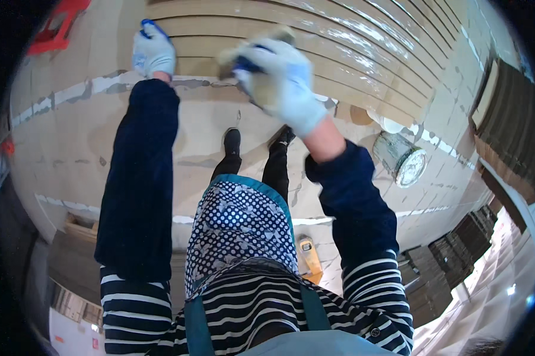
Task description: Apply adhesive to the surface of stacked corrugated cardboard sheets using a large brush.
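My gloved right hand (282, 80) is clamped on a tan sanding block (261, 89) pressed against the stacked wooden boards (338, 53). My gloved left hand (153, 52) rests flat, fingers together, on the boards' edge.

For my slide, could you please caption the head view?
Gloved right hand presses a pad on stacked boards; left hand steadies them.
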`<control>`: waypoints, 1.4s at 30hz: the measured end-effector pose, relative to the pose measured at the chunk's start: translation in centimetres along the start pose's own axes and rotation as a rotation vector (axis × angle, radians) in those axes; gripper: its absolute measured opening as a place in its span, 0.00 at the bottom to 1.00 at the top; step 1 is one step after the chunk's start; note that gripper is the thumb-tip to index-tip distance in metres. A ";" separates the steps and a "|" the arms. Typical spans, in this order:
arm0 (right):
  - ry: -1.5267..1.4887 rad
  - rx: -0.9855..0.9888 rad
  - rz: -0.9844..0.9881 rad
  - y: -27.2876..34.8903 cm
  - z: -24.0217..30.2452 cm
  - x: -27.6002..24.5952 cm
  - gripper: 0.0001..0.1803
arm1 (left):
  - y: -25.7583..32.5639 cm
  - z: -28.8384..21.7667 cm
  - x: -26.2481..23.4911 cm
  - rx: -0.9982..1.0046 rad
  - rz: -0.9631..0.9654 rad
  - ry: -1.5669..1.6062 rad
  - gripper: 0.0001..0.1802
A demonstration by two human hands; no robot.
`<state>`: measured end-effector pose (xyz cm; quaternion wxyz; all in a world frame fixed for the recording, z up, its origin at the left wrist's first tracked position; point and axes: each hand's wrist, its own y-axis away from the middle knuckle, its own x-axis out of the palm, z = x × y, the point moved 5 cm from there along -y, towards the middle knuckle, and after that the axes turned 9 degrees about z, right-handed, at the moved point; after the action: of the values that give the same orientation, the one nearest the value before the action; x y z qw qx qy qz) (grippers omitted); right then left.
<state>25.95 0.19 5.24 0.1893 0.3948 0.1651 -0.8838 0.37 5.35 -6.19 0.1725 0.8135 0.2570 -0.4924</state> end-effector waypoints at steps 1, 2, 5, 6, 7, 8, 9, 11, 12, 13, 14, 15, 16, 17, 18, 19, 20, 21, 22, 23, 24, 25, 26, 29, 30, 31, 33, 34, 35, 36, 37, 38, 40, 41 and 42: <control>0.068 -0.069 0.002 -0.2 -0.2 0.3 0.09 | 0.1 0.0 0.2 0.025 0.005 0.011 0.29; 0.149 -0.124 0.078 0.1 -0.3 1.1 0.10 | 0.2 -0.1 0.4 0.053 0.002 -0.001 0.29; 0.027 -0.005 0.042 5.7 -2.7 -0.8 0.11 | 0.5 -0.5 0.4 0.154 -0.101 0.081 0.29; -0.032 0.065 0.071 7.7 -3.7 -1.5 0.12 | 0.4 -0.2 0.7 0.093 -0.058 0.036 0.29; -0.041 0.049 0.058 9.6 -4.0 -2.4 0.12 | 0.3 0.2 0.9 0.014 -0.010 -0.026 0.30; -0.009 0.183 0.068 11.1 -5.2 -3.2 0.11 | 0.2 0.2 0.9 0.040 -0.011 -0.013 0.30; 0.026 0.302 0.033 11.9 -6.3 -3.7 0.10 | 0.0 0.3 0.8 0.045 -0.006 -0.016 0.30; 0.037 0.285 -0.054 12.3 -7.7 -4.6 0.09 | -0.1 0.7 0.8 0.046 0.002 -0.029 0.30; 0.050 0.256 -0.177 12.5 -8.0 -5.2 0.09 | -0.2 0.9 0.7 0.056 0.005 -0.034 0.30; 0.068 0.270 -0.229 13.0 -8.5 -5.5 0.09 | -0.2 1.0 0.6 0.070 -0.020 -0.039 0.30; 0.078 0.228 -0.320 13.7 -8.5 -5.9 0.09 | -0.3 1.1 0.5 0.087 -0.046 -0.037 0.30; -0.011 0.300 -0.328 14.9 -8.9 -6.1 0.09 | -0.4 1.0 0.7 0.119 -0.049 -0.050 0.30; -0.100 0.366 -0.333 16.5 -9.2 -6.5 0.08 | -0.6 1.0 0.7 0.118 -0.066 -0.020 0.30; -0.194 0.371 -0.392 18.4 -9.0 -7.1 0.08 | -0.6 1.1 0.6 0.132 -0.052 -0.016 0.30; -0.184 0.449 -0.349 20.0 -9.0 -7.5 0.08 | -0.7 1.1 0.6 0.146 -0.040 -0.011 0.30; -0.172 0.530 -0.351 21.1 -9.3 -8.2 0.08 | -0.9 1.0 0.5 0.157 -0.044 0.002 0.30; -0.172 0.593 -0.378 21.7 -9.8 -9.1 0.08 | -1.0 0.9 0.2 0.181 -0.063 0.000 0.30; -0.151 0.526 -0.423 21.3 -10.3 -10.2 0.07 | -0.9 0.8 -0.1 0.200 -0.085 -0.005 0.30; -0.141 0.441 -0.494 20.1 -11.1 -11.6 0.07 | -1.0 1.0 -0.4 0.178 -0.085 -0.016 0.30; -0.240 0.454 -0.556 18.4 -12.8 -12.5 0.06 | -0.9 0.8 -0.6 0.229 -0.103 -0.020 0.30; -0.339 0.458 -0.617 16.5 -14.9 -13.3 0.06 | -0.9 0.9 -0.6 0.219 -0.080 -0.019 0.29; -0.380 0.326 -0.629 13.5 -17.1 -14.4 0.06 | -1.0 1.1 -0.6 0.208 -0.060 -0.018 0.29; -0.400 0.256 -0.639 12.7 -17.6 -14.6 0.06 | -1.1 1.2 -0.4 0.214 -0.040 -0.020 0.28; -0.258 0.423 -0.563 13.3 -17.8 -13.3 0.06 | -1.8 2.2 -0.2 0.154 -0.035 -0.006 0.27; -0.170 0.619 -0.486 14.9 -17.3 -12.2 0.06 | -2.1 2.6 0.0 0.120 -0.018 0.011 0.27; -0.145 0.502 -0.504 16.6 -15.1 -11.4 0.05 | -2.4 2.9 0.0 0.122 -0.029 0.013 0.27; -0.362 0.650 -0.496 20.7 -12.1 -9.1 0.03 | -2.7 2.6 -0.6 0.276 -0.133 0.048 0.26; -0.604 0.920 -0.452 22.5 -12.3 -7.8 0.02 | -2.8 2.7 -1.0 0.322 -0.189 0.066 0.26; -0.606 0.828 -0.495 22.6 -11.8 -8.4 0.02 | -2.9 2.5 -1.2 0.362 -0.191 0.067 0.26; -0.510 0.669 -0.513 21.8 -11.2 -9.4 0.02 | -3.0 2.8 -1.0 0.315 -0.157 0.058 0.25; -0.415 0.508 -0.527 20.2 -11.2 -10.8 0.03 | -3.1 3.0 -1.1 0.266 -0.126 0.048 0.25; -0.328 0.358 -0.561 18.8 -11.0 -12.3 0.03 | -3.0 3.0 -1.1 0.263 -0.100 0.025 0.24; -0.635 0.366 -0.499 14.7 -13.3 -13.7 0.07 | -2.9 2.8 -1.6 0.263 -0.146 0.039 0.24; -0.786 0.317 -0.489 12.5 -14.5 -14.3 0.09 | -2.6 2.4 -1.8 0.304 -0.181 0.038 0.25; -0.926 0.263 -0.456 10.3 -15.5 -14.8 0.11 | -2.3 1.7 -2.3 0.398 -0.249 0.035 0.25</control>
<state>49.76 1.02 5.19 -0.0055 -0.0621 0.0338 -0.9975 -3.07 5.79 -5.00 -0.0577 0.8018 0.2562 -0.5367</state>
